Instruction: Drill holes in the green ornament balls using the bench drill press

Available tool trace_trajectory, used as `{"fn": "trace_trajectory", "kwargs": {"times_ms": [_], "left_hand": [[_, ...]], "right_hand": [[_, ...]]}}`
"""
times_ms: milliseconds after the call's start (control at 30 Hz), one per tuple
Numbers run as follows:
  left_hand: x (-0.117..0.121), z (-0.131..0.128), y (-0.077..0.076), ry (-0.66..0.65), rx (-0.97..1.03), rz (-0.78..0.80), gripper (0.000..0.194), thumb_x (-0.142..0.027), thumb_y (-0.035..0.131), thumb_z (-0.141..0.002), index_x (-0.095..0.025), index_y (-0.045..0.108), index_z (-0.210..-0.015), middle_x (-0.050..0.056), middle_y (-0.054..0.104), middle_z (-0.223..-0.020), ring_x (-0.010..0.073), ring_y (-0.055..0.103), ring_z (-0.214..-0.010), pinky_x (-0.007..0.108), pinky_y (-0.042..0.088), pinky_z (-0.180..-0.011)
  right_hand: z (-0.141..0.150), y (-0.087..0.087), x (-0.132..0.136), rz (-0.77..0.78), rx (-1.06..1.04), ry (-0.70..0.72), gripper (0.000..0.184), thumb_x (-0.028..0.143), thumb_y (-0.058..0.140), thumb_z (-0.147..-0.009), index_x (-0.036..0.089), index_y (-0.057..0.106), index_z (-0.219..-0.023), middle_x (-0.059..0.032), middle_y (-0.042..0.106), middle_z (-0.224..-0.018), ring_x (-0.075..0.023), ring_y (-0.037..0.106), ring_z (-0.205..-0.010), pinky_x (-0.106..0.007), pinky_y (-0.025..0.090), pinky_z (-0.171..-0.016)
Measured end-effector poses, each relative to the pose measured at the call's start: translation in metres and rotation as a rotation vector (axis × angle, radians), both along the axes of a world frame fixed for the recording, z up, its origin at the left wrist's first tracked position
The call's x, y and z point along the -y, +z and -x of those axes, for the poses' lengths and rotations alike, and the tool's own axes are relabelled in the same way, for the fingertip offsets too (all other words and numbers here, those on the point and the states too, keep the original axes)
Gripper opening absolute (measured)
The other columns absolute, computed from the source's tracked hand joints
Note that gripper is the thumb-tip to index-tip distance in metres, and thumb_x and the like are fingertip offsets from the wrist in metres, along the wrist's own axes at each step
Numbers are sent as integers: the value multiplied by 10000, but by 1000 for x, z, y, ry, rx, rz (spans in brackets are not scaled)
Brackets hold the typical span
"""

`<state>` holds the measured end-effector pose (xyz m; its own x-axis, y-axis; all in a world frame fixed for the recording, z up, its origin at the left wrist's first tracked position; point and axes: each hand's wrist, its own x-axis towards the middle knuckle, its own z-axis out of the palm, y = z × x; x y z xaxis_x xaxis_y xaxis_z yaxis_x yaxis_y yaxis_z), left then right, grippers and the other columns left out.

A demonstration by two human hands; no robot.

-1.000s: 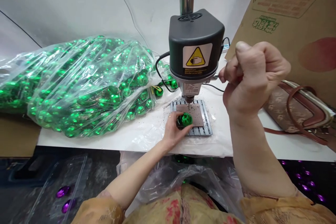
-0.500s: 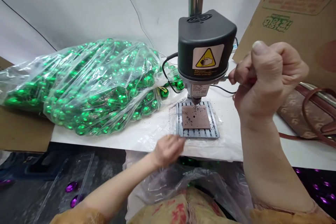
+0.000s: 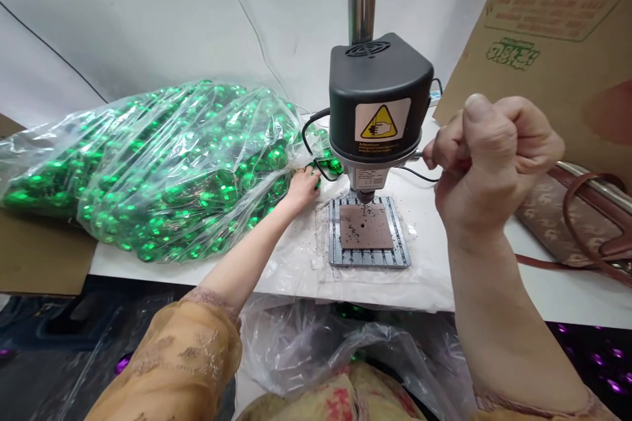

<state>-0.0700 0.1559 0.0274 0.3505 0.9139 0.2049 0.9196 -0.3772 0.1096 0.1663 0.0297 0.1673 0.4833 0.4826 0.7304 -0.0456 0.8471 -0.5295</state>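
My right hand (image 3: pixel 494 158) is a fist around the feed lever (image 3: pixel 417 154) on the side of a small black drill press (image 3: pixel 380 92); most of the lever is hidden inside the fingers. Below the chuck, a brown square board (image 3: pixel 368 227) with a small hole lies on the slotted metal base (image 3: pixel 336 256). Dark shavings are scattered over both. At the mouth of a clear plastic bag (image 3: pixel 197 177) full of shiny green balls, my left hand (image 3: pixel 303 187) rests with its fingers stretched out over some balls (image 3: pixel 330 163).
A cardboard box (image 3: pixel 557 26) stands at the back right, with a patterned bag with brown straps (image 3: pixel 573 210) in front of it. Clear plastic (image 3: pixel 336 335) hangs below the table edge. Shiny purple pieces (image 3: pixel 612 368) lie low at the right.
My left hand has moved from in front of the drill base, forward and left to the green balls at the bag's mouth. My right hand keeps its hold on the lever.
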Motion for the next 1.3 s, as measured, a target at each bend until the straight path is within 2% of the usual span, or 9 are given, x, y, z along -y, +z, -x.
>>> {"fn": "trace_trajectory", "kwargs": {"times_ms": [100, 167, 267, 333, 467, 700, 900, 1167, 1300], "left_hand": [[30, 7, 2, -43, 327, -106, 358, -263, 795, -750, -195, 721, -1092, 121, 690, -1057, 324, 575, -1124, 466, 436, -1036], [55, 8, -2, -26, 651, -74, 403, -385, 815, -752, -224, 716, -1107, 79, 712, -1009, 276, 607, -1061, 423, 472, -972], [85, -1, -16, -25, 1091, 226, 499, -535, 776, -779, -210, 687, -1147, 57, 732, -949, 205, 658, -894, 342, 507, -800], [97, -12, -26, -38, 1243, 385, 555, -583, 775, -767, -196, 682, -1155, 57, 740, -946, 181, 670, -844, 320, 512, -769], [101, -30, -34, -54, 1199, 423, 565, -544, 833, -718, -198, 711, -1146, 67, 752, -996, 193, 682, -902, 323, 520, -801], [100, -43, -32, -162, 1027, 307, 475, -465, 833, -747, -219, 725, -1139, 75, 739, -1093, 241, 666, -1027, 378, 502, -903], [102, -54, -34, -230, 984, 190, 553, -428, 867, -717, -220, 677, -1192, 63, 660, -1075, 242, 628, -1044, 390, 502, -946], [112, -72, -47, -189, 1085, 383, 589, -394, 866, -738, -208, 608, -1234, 91, 669, -1174, 272, 642, -1105, 426, 521, -984], [112, -70, -53, -187, 1089, 393, 606, -377, 881, -725, -216, 617, -1246, 91, 686, -1193, 299, 618, -1179, 456, 489, -1048]], "right_hand": [[0, -1, 0, -4, 5, 8, 381, 237, 638, -873, 198, 408, -573, 85, 396, -443, -43, 357, -401, -267, 293, -442], [0, -1, -1, -7, 7, 12, 381, 243, 636, -878, 197, 408, -577, 89, 387, -444, -38, 356, -406, -254, 297, -448], [0, -1, -1, -4, -12, 10, 380, 248, 653, -863, 206, 419, -567, 83, 392, -437, -52, 355, -403, -272, 297, -445], [0, -1, -1, 1, -23, 5, 383, 246, 661, -854, 212, 422, -557, 78, 393, -432, -62, 355, -400, -286, 296, -440], [-1, -2, -3, 2, -10, 14, 396, 288, 675, -857, 209, 419, -565, 81, 371, -437, -63, 351, -407, -277, 303, -443], [-1, -3, -3, -8, 20, -5, 428, 364, 691, -859, 210, 407, -577, 75, 353, -455, -56, 337, -419, -272, 313, -453], [0, -2, 0, 40, 46, -41, 481, 449, 684, -855, 218, 360, -584, 66, 333, -464, -62, 341, -417, -286, 303, -445], [-1, -3, 1, 11, 98, -62, 452, 392, 627, -906, 215, 356, -591, 60, 301, -479, -55, 327, -430, -271, 316, -456], [-1, -9, 1, -18, 101, -46, 451, 347, 622, -914, 208, 347, -584, 59, 307, -474, -47, 332, -428, -266, 330, -459]]}}
